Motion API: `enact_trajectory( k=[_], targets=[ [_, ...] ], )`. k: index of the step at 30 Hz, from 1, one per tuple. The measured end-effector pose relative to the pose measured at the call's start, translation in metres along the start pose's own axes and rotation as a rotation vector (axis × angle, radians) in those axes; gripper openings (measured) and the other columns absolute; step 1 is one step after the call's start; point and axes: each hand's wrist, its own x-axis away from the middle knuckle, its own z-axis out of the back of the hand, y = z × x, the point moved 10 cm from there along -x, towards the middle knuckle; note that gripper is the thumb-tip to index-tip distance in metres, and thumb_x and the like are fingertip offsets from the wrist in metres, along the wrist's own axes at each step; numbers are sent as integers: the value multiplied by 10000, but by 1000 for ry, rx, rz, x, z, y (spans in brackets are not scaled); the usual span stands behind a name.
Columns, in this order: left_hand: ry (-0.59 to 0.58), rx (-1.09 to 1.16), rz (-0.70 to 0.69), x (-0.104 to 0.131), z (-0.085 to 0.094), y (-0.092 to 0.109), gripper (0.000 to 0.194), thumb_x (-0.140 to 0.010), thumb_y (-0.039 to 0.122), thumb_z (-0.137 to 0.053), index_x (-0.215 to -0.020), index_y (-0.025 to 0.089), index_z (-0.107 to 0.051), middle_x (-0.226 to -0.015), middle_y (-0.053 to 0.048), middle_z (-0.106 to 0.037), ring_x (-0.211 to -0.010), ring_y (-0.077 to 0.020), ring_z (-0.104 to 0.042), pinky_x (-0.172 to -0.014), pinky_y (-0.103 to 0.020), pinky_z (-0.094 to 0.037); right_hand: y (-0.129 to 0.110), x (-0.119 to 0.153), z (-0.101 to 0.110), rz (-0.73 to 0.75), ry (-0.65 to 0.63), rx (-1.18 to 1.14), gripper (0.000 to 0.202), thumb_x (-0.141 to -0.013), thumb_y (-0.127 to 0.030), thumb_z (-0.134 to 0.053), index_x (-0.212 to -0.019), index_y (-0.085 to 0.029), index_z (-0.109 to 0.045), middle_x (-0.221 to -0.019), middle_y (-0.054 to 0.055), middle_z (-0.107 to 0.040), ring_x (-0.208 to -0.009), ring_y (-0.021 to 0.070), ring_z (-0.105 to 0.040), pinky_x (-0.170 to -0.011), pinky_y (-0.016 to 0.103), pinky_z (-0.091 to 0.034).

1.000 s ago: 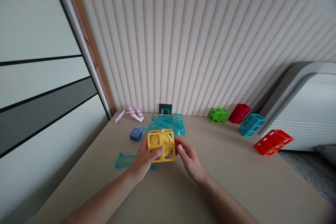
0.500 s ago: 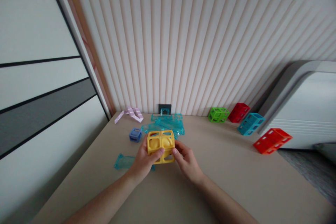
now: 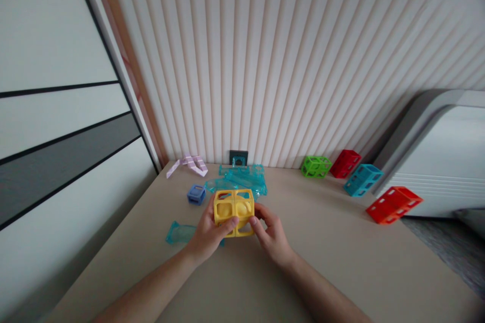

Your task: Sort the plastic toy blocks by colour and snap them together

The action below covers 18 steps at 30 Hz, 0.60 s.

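A yellow openwork block, like two window-framed cubes side by side with rounded yellow shapes inside, is held up between both hands above the table. My left hand grips its left side, with the thumb across the lower front. On the right side my right hand holds it, thumb at the lower right corner and fingers behind. A flat translucent teal piece lies partly hidden beneath my left hand. Beyond that hand sits a small blue openwork cube.
Translucent teal pieces are heaped at the back by a black wall socket. Lilac strips lie at back left. Along the right stand green, dark red, blue and orange-red openwork blocks on the table.
The whole view has shifted very slightly. Both hands keep their hold on the yellow block, which sits a touch further right and looks minimally turned.
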Motion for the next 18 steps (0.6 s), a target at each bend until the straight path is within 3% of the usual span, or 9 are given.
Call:
enact_trajectory(
  k=[12, 18],
  targets=[
    [-4, 15, -52, -2, 0, -6, 544, -771, 310, -811, -1223, 219, -522, -1159, -95, -730, -1059, -284, -711, -872, -344, -583, 1, 1, -1, 41, 11, 24, 501, -987, -503, -515, -1377, -197, -585, -1191, 104, -714, -1012, 260, -658, -873, 365, -535],
    [-2, 26, -57, -1, 1, -1, 538, -762, 297, -814, -1222, 203, -550, -1139, -98, -738, -1019, -282, -723, -863, -349, -584, 0, 0, 0, 1, 7, 28, 460, -960, -504, -568, -1288, -196, -659, -1038, 82, -741, -943, 255, -656, -860, 366, -537]
  ],
)
